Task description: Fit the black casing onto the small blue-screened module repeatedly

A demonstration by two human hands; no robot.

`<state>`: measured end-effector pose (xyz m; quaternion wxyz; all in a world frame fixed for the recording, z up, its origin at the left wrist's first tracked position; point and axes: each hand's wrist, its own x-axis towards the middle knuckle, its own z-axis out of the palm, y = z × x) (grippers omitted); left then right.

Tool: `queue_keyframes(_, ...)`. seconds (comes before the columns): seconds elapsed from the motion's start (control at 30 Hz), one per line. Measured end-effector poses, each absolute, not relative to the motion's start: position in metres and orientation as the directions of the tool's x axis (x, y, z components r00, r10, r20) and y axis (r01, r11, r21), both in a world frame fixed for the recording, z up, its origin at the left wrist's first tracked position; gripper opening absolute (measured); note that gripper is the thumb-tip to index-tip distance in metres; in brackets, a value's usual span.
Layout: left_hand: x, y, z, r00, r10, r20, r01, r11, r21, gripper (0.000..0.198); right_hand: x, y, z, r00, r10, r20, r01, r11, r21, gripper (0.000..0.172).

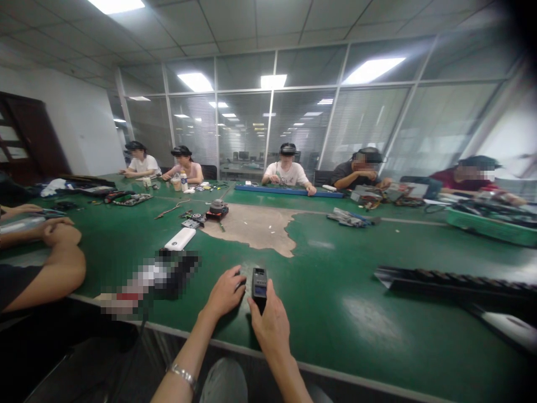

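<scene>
A small black handheld device (259,284) with buttons and a bluish screen stands on the green table near its front edge. My right hand (272,319) grips it, thumb along the left side and fingers along the right. Just left of the device, my left hand (225,292) rests on the table with its fingers bent and slightly apart. A dark patch shows by those fingertips; I cannot tell whether it is shadow or an object. A metal-banded watch or bracelet (183,376) circles my left wrist.
A white power bank (180,239) lies ahead on the left, beyond a blurred-out patch. A torn brown sheet area (260,224) marks the table's middle. A long black slotted part (453,285) lies right, before a green basket (490,226). Several people sit around the table (335,268).
</scene>
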<state>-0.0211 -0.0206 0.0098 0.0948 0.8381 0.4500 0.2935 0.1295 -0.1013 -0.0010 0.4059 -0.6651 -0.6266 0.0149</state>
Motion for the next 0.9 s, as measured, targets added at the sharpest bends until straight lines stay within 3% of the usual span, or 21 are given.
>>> queue_keyframes(0.1, -0.021, -0.021, 0.01, 0.427, 0.809, 0.402, 0.703, -0.578, 0.415, 0.032, 0.127, -0.102, 0.001, 0.237, 0.838, 0.491, 0.826, 0.093, -0.556, 0.065)
queue_keyframes(0.23, -0.022, -0.021, 0.01, 0.431, 0.806, 0.404, 0.703, -0.581, 0.409, 0.032, 0.125, -0.102, 0.003, 0.263, 0.817, 0.513, 0.822, 0.088, -0.563, 0.08)
queue_keyframes(0.43, -0.023, -0.022, 0.011, 0.434, 0.807, 0.4, 0.709, -0.58, 0.402, 0.033, 0.129, -0.101, 0.002, 0.212, 0.826, 0.522, 0.858, 0.098, -0.504, 0.064)
queue_keyframes(0.9, -0.023, -0.023, 0.012, 0.418, 0.813, 0.405, 0.702, -0.572, 0.425, 0.032, 0.131, -0.103, 0.01, 0.214, 0.858, 0.467, 0.818, 0.104, -0.566, 0.062)
